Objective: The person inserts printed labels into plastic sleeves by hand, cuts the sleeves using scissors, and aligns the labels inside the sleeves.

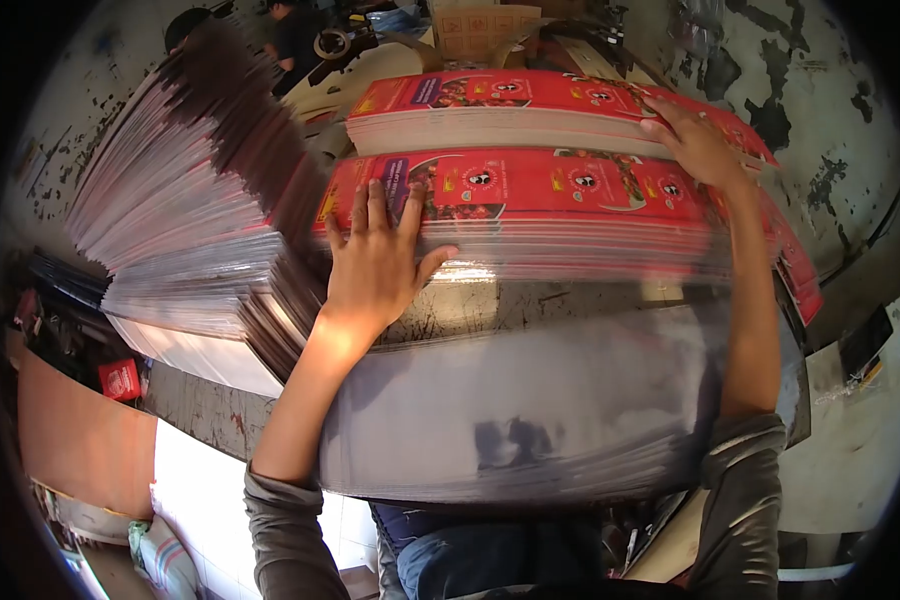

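Note:
My left hand lies flat with fingers spread on the left end of the front stack of red printed sheets. Its thumb points right along the stack's near edge. Farther off, my right hand reaches over that stack, fingers stretched out at the right part of the rear red stack. Whether its fingertips press on the sheets I cannot tell. Closest to my body, under my forearms, is a wide pile of clear, shiny plastic sheets.
A tall, leaning pile of plastic sheets rises at the left. The scratched tabletop shows between the piles. A small red packet is at lower left, a cardboard box at the back. Another person is in the background.

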`<state>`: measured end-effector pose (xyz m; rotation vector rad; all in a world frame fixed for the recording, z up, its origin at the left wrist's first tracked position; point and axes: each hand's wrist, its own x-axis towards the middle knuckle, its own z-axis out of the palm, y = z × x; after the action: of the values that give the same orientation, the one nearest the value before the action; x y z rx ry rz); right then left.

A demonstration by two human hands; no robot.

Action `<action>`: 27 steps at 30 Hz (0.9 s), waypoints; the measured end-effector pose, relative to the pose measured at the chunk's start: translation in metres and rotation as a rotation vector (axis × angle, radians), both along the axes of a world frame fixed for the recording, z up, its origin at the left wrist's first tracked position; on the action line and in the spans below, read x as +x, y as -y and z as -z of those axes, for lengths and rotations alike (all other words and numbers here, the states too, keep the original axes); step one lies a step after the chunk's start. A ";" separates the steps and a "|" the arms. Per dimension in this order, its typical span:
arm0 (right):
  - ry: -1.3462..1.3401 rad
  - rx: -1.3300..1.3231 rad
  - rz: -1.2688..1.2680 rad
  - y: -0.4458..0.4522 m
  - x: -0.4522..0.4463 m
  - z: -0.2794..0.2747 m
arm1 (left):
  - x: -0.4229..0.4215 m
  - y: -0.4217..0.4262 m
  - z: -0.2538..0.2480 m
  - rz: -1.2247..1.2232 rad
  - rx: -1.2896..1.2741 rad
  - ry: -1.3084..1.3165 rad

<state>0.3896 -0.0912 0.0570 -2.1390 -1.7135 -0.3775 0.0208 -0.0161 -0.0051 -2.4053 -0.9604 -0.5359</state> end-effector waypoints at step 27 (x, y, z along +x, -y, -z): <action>-0.033 0.141 -0.262 0.020 0.014 -0.020 | 0.000 0.002 0.011 0.010 0.048 0.052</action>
<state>0.4033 -0.1108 0.0774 -1.7849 -1.8596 -0.3736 0.0205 -0.0181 -0.0159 -2.3653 -0.9466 -0.6218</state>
